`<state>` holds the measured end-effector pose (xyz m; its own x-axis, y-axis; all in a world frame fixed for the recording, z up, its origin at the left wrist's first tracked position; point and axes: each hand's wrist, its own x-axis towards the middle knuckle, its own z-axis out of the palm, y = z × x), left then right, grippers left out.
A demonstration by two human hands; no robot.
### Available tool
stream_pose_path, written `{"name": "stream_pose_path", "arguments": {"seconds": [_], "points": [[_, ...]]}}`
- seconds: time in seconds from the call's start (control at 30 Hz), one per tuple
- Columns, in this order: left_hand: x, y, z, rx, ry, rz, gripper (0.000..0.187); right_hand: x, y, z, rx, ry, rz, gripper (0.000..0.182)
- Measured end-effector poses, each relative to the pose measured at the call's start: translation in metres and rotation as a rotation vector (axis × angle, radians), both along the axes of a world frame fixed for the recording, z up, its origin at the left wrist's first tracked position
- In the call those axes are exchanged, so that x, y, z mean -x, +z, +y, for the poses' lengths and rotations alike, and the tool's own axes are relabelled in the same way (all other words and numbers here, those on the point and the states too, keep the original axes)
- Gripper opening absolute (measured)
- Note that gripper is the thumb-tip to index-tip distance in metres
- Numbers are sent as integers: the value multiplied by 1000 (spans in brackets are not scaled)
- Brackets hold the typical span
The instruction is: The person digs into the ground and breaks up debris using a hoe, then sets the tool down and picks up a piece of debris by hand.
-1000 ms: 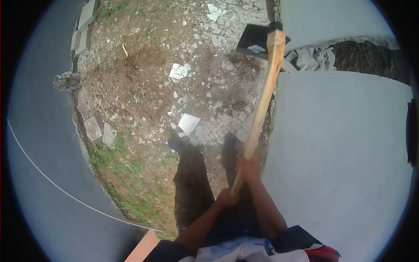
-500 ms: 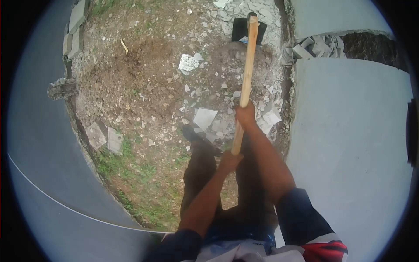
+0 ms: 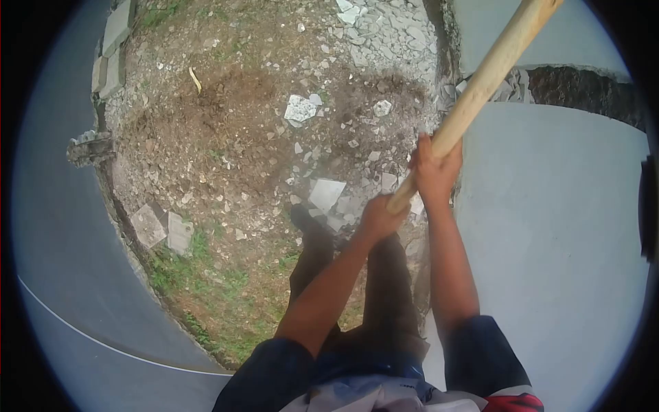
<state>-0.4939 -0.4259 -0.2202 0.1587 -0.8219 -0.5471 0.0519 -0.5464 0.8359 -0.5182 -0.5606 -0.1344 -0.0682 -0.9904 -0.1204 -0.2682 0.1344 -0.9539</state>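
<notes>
Grip: left hand (image 3: 382,218) and right hand (image 3: 437,172) are both wrapped around a wooden handle (image 3: 484,82), fingers curled closely about the wood.
Landmark: square white piece (image 3: 326,195), lying on the rubble-strewn ground (image 3: 240,161); places below are given from it.
Wooden handle: right of the white piece, slanting away toward the upper right; its far end lies outside the view.
Left hand pose: just right of and slightly nearer the wearer than the white piece, at the handle's near end; the forearm reaches diagonally inward from the left.
Right hand pose: farther right of the white piece and higher along the handle, a short length of wood separating the two hands; the forearm points almost straight forward.
Sleeves: dark sleeves (image 3: 480,357) end near the elbows, well nearer the wearer than the white piece.
Legs: dark trousers (image 3: 388,281), nearer the wearer than the white piece; one shoe (image 3: 302,214) stands close by its left side.
Surroundings: speckled white fragment (image 3: 300,108) beyond the white piece; pale broken rubble (image 3: 395,34) farther beyond, to the right; smooth grey surface (image 3: 549,220) well to the right.
</notes>
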Motion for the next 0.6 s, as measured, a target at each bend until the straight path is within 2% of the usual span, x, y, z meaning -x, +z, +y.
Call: {"name": "stream_pose_path", "arguments": {"seconds": [0.07,0.1,0.17,0.2,0.23,0.27,0.3,0.37,0.43,0.47,0.5,0.53,0.57,0.6], "points": [[-34,-59,-29,92,37,-70,31,-33,-54,-32,52,-21,47,22],[-51,-74,-20,-81,-13,-23,34,-43,-91,-30,61,-27,73,25],[-47,-94,49,-402,-12,-65,38,-42,-177,21,-81,53,271,27],[-23,-124,114,-416,-48,-154,42,-29,-226,62,-255,110,364,24],[-6,-114,154,-500,-13,-152,41,-32,-198,84,-724,99,193,22],[-17,-100,175,-530,-57,-154,38,-31,-192,107,-743,18,21,21],[-26,-59,184,-470,-111,-111,33,-23,-170,132,-702,-32,-51,20],[-10,-31,241,-638,-309,-97,33,5,-118,191,-833,-60,-66,15],[-3,-37,227,-409,-360,-177,32,7,-57,185,-687,-108,-112,14],[16,-11,251,-358,-427,-157,32,23,-60,181,-706,-130,-159,16],[12,0,230,-421,-385,-46,27,32,-45,179,-742,-158,-192,18],[11,-8,210,-268,-395,-106,26,33,-31,162,-678,-128,-91,19],[6,-23,181,-103,-402,-179,25,21,-24,134,-542,-162,-138,18],[-3,-26,148,-81,-348,-164,24,14,-14,121,-445,-215,-167,18]]}}
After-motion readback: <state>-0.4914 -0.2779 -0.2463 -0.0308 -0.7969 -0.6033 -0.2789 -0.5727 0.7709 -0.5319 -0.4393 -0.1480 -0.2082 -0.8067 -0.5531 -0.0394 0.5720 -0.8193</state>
